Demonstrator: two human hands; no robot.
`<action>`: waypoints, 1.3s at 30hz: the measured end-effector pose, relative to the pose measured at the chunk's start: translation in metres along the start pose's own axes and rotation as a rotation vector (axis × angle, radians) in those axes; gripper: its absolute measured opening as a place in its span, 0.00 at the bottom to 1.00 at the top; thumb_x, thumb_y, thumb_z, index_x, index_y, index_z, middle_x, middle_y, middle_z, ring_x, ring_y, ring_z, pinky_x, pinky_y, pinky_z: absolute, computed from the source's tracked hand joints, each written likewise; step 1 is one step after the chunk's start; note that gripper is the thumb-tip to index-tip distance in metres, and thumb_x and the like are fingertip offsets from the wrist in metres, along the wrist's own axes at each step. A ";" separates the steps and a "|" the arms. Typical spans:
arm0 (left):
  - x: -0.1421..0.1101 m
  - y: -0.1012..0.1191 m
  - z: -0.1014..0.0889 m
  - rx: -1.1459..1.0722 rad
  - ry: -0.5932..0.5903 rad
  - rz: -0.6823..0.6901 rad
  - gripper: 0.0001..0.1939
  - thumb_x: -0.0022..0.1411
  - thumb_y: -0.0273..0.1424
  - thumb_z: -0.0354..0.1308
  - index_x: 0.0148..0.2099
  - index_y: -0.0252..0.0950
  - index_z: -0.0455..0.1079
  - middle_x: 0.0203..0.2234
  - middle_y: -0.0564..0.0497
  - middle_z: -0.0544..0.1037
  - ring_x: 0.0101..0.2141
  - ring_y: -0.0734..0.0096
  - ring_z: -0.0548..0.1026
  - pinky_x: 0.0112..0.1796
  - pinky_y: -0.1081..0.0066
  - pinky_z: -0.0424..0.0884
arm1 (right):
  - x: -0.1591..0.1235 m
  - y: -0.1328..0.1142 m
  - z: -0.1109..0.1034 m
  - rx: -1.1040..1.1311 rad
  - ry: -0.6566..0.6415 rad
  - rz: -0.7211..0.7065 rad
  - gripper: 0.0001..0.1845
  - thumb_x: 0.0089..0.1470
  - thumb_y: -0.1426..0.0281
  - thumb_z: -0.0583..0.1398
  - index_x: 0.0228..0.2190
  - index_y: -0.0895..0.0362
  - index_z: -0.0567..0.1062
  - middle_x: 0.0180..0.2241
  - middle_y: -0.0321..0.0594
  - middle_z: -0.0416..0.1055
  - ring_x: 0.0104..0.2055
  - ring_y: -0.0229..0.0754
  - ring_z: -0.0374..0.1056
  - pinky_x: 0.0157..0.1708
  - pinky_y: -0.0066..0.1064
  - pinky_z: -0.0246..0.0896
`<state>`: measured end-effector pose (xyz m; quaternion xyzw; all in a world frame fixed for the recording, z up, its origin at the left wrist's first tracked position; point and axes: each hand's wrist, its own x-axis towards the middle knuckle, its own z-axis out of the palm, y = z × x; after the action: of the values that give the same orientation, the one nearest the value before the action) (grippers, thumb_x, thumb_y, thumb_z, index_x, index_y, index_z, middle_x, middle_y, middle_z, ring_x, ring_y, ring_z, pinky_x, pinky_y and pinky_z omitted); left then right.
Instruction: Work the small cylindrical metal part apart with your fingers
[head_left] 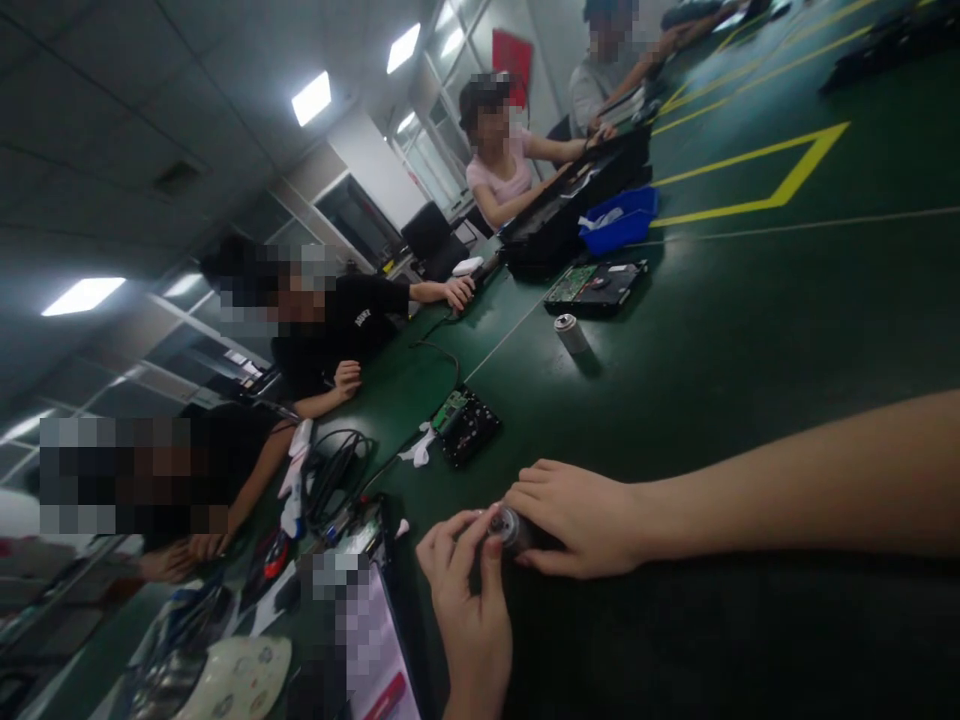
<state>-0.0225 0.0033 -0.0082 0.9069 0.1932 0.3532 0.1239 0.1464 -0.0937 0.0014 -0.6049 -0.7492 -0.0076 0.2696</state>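
A small silver-grey metal cylinder (509, 530), its round end facing up, stands between my hands near the front of the green table (750, 360). My right hand (581, 515) is wrapped around its right side. From below, my left hand (472, 575) pinches the top of the cylinder between thumb and fingertips. What the fingertips hold there is too small to make out. A second metal cylinder (571, 335) of the same kind stands upright farther off. Between them and the people lie two hard drives with green circuit boards, one nearer (469, 430) and one farther (600, 288).
A blue bin (619, 220) sits by a long black case (544, 235). Black cables (334, 480) and a screen (379, 640) lie to my left, near a pale patterned cap (240, 678). Several people sit along the far side. Yellow tape (806, 175) marks the table.
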 end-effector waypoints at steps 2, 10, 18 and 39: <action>0.000 -0.001 0.000 0.014 -0.008 0.004 0.11 0.68 0.31 0.51 0.47 0.42 0.73 0.41 0.48 0.73 0.44 0.58 0.66 0.44 0.58 0.63 | 0.000 0.000 0.000 0.010 0.001 -0.002 0.16 0.53 0.64 0.63 0.39 0.63 0.74 0.36 0.46 0.74 0.36 0.46 0.67 0.41 0.37 0.61; 0.000 0.002 -0.001 0.017 -0.014 -0.016 0.11 0.68 0.31 0.51 0.48 0.42 0.73 0.40 0.47 0.73 0.44 0.58 0.66 0.45 0.58 0.64 | -0.001 -0.001 0.000 0.033 0.025 0.002 0.16 0.52 0.64 0.63 0.39 0.63 0.75 0.34 0.46 0.75 0.35 0.47 0.68 0.40 0.39 0.62; 0.001 0.007 0.001 -0.045 -0.008 -0.057 0.14 0.66 0.27 0.52 0.51 0.46 0.71 0.42 0.49 0.72 0.45 0.58 0.65 0.46 0.59 0.64 | 0.000 0.001 -0.001 0.102 -0.005 0.025 0.16 0.54 0.65 0.61 0.42 0.61 0.73 0.36 0.46 0.73 0.37 0.49 0.67 0.42 0.43 0.61; 0.006 0.014 0.002 -0.236 -0.018 -0.100 0.18 0.66 0.24 0.52 0.53 0.49 0.71 0.50 0.50 0.73 0.50 0.60 0.64 0.52 0.57 0.62 | 0.000 0.000 -0.003 0.062 -0.134 0.044 0.12 0.56 0.70 0.57 0.42 0.61 0.69 0.41 0.48 0.70 0.42 0.51 0.63 0.45 0.44 0.58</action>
<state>-0.0132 -0.0070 -0.0010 0.8785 0.1942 0.3586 0.2490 0.1479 -0.0943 0.0041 -0.6119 -0.7519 0.0620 0.2376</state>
